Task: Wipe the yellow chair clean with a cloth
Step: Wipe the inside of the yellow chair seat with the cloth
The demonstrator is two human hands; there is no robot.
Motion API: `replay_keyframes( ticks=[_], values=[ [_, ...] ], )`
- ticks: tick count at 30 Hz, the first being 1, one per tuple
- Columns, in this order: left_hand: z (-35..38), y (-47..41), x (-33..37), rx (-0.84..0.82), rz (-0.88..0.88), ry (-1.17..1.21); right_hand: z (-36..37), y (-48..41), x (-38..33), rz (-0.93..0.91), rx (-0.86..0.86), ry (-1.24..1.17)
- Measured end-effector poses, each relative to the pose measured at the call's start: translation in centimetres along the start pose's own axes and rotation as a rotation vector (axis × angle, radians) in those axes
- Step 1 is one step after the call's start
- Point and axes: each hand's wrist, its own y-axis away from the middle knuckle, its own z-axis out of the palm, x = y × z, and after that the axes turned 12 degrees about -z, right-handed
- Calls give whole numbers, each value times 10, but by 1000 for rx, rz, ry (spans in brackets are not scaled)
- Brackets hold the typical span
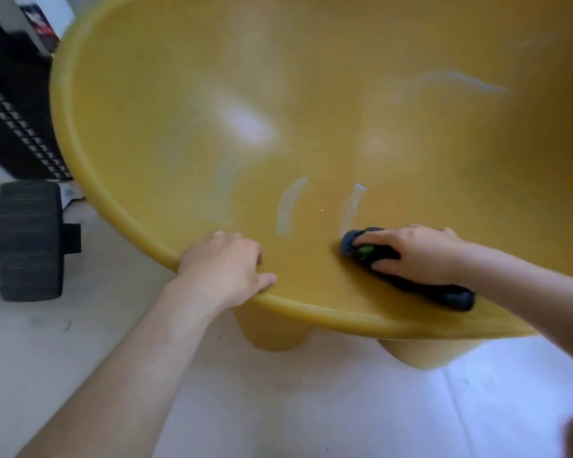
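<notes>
Gripping the front rim (328, 312) of the yellow chair (311, 94), the left hand (224, 269) has its fingers curled over the edge onto the inside of the seat. Its thumb lies along the rim toward the right hand (417, 252). The right hand is just inside the same rim, well apart from the left, and holds a dark cloth (444, 292) down against the seat. Its fingers lie over the bunched front end and the thumb closes in from the near side, with a small green patch showing between them. The rest of the cloth trails back under the wrist and ends at the rim below the right forearm.

The chair's wide, bowl-like shell spreads out beyond both hands and fills most of the view. Just ahead of the hands and between them, two pale wet streaks (290, 206) run across the seat away from the rim. The right-hand streak ends just beyond the right hand's fingertips, and fainter smears show farther out.

Under the rim, between the two forearms, two stubby yellow legs (272, 335) stand on the pale floor (278, 408). Out to the left of the left hand, a black ribbed cylinder (30, 239) lies on the floor, apart from the chair; what it is I cannot tell.
</notes>
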Motion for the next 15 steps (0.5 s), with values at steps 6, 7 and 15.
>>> replay_keyframes(
  ticks=[6, 7, 15],
  values=[
    [12, 6, -9, 118, 37, 33, 1, -42, -42, 154, 150, -52],
    [10, 5, -6, 136, 35, 32, 3, -63, -81, -10, 172, -100],
    [10, -7, -2, 126, 114, 71, 5, -37, 41, 380, 227, -43]
  ],
)
